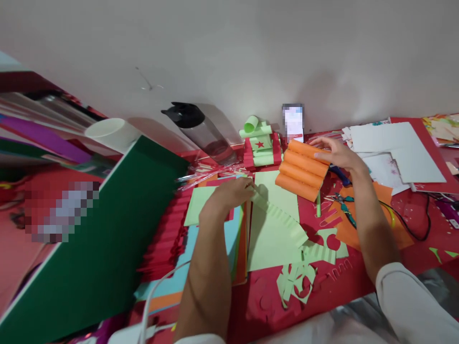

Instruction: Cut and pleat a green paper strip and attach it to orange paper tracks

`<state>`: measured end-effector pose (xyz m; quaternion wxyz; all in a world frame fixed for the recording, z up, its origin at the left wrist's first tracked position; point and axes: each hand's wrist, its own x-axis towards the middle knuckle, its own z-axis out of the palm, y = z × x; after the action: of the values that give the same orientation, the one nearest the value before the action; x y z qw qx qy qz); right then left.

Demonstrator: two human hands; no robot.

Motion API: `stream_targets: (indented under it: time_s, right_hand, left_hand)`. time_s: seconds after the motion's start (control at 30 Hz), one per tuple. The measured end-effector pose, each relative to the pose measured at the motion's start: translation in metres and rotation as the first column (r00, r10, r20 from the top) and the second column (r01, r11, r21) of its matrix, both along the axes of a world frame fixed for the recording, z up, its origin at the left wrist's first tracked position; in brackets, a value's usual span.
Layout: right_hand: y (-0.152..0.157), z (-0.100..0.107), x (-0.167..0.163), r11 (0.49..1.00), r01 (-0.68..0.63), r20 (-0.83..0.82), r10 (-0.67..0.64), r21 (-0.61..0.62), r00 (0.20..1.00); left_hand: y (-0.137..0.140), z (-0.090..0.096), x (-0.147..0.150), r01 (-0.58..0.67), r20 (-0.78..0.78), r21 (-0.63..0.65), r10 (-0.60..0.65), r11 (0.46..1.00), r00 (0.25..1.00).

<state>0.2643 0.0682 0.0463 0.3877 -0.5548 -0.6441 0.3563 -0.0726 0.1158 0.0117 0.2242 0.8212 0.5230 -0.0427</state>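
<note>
My right hand [339, 154] grips the top right edge of an orange ridged paper piece [301, 171], thumb on its face and fingers behind. The piece is tilted above the red table. My left hand [234, 192] is closed at the upper end of a pleated light green paper strip [281, 215]; its fingertips are partly hidden. Below the strip lies a flat light green sheet [267, 253]. Just behind the orange piece stands a light green and red paper model [260, 145] with a red star and a small roll on top.
A dark green board [103, 243] leans at the left, near a water bottle [204, 136]. A phone [294, 123] rests against the wall. Pliers [344, 209] lie on orange paper at right. Green paper scraps [296, 284] lie in front. White sheets [405, 143] lie at far right.
</note>
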Motion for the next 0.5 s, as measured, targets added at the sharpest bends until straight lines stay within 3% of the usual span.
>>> stream_targets:
  time_s: [0.1,0.17,0.27,0.33,0.5]
  right_hand:
    - [0.003,-0.005,-0.001,1.000,0.023,-0.064,-0.023,0.015,0.998]
    - [0.005,-0.008,-0.005,0.999,0.038,-0.106,-0.035,0.025,0.994]
    - [0.010,-0.011,-0.020,0.998,0.023,-0.161,-0.013,0.062,0.987]
    - [0.013,-0.014,-0.034,0.997,-0.007,-0.178,0.022,0.083,0.984]
    - [0.019,-0.031,-0.070,0.993,-0.084,-0.185,0.099,0.086,0.978]
  left_hand:
    - [-0.007,0.021,0.002,0.244,0.300,-0.024,-0.226,0.969,0.927]
    - [-0.014,0.034,0.006,0.289,0.431,0.037,-0.276,0.957,0.859]
    - [-0.024,0.042,0.019,0.203,0.593,0.126,-0.237,0.971,0.770]
    - [-0.027,0.039,0.030,0.169,0.674,0.106,-0.195,0.980,0.713]
    - [-0.029,0.016,0.058,0.078,0.708,0.062,-0.098,0.995,0.700]
